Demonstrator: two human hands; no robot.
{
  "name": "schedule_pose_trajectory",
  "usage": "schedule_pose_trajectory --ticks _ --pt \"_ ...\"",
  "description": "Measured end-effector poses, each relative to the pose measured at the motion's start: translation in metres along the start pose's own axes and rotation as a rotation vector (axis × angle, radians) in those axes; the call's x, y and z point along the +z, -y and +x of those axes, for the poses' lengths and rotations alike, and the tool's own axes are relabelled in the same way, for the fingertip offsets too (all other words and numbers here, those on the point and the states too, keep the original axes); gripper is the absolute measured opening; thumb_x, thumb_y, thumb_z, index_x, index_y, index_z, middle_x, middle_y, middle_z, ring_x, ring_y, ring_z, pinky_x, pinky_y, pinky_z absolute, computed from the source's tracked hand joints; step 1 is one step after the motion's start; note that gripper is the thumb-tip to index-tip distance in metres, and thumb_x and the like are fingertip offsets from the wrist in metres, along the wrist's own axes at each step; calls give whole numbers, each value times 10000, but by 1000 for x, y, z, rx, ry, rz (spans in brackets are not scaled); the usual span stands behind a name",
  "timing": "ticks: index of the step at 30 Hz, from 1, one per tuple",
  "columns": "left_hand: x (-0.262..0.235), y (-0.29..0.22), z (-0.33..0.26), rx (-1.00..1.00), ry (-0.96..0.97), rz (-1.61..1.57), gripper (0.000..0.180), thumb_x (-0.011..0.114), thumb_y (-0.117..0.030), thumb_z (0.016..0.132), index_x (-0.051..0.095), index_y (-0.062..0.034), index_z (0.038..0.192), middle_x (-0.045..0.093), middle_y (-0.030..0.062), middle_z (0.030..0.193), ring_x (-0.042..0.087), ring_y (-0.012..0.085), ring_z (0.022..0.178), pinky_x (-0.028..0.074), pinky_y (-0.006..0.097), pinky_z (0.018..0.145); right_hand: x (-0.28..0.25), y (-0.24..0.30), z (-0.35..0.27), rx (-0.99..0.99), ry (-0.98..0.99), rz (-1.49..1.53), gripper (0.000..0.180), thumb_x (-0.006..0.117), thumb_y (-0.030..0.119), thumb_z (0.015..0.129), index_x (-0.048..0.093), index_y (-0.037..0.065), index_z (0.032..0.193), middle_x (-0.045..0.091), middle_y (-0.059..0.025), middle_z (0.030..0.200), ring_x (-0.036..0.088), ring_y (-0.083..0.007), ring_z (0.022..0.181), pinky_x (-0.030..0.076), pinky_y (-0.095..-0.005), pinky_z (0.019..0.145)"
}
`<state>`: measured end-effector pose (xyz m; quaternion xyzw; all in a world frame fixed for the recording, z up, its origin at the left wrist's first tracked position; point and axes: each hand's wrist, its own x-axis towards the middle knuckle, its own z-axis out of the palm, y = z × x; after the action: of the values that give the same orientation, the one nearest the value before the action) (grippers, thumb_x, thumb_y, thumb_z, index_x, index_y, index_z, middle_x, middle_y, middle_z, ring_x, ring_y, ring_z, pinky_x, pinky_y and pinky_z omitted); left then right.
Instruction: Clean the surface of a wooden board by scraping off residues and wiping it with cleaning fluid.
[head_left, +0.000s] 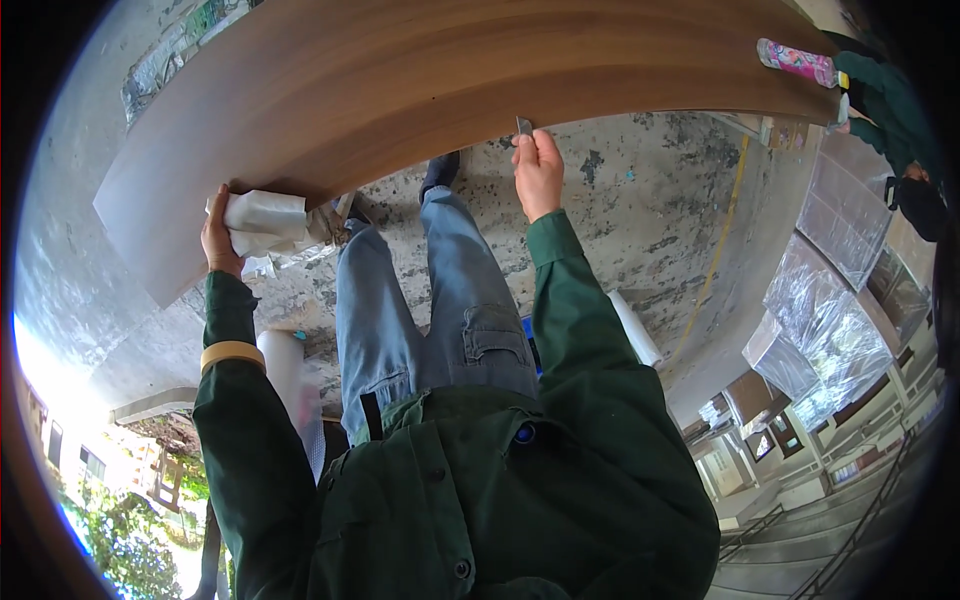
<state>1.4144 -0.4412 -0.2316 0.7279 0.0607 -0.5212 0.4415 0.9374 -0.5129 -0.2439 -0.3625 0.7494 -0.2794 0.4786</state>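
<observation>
A long wooden panel (420, 70) with brown veneer spans the top of the view. My left hand (220, 240) holds a crumpled white cloth (262, 222) against the panel's near edge at the left. My right hand (538, 170) grips a small metal blade (524, 125) and presses it to the panel's near edge at the middle. Both arms wear dark green sleeves, and a tan band (232, 353) sits on the left forearm.
A pink bottle (796, 62) lies on the panel's far right end, beside another person in green (895, 110). Stained concrete floor (640, 190) lies below. Plastic-wrapped furniture (830, 320) stands at the right. White rolls (632, 325) lie on the floor by my legs.
</observation>
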Motion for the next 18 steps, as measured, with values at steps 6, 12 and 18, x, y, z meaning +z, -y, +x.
schedule_pose_trajectory --ticks 6,12,18 --pt "10 1 -4 12 12 23 397 748 -288 836 651 1 1091 669 97 963 652 221 847 538 344 775 -51 2 39 98 -114 238 190 496 178 1003 590 65 882 543 19 700 463 -42 579 363 -199 471" --pt "13 4 2 9 12 40 404 745 -294 839 657 7 1095 669 95 974 649 216 850 534 343 776 -40 -13 38 23 -112 189 182 494 173 995 576 68 871 512 26 663 436 -47 558 361 -214 481" --pt "10 4 1 10 8 44 415 745 -296 837 659 8 1105 671 97 991 651 216 860 533 340 790 -25 1 20 73 -14 127 180 502 179 969 585 64 856 538 21 678 463 -59 559 373 -230 500"
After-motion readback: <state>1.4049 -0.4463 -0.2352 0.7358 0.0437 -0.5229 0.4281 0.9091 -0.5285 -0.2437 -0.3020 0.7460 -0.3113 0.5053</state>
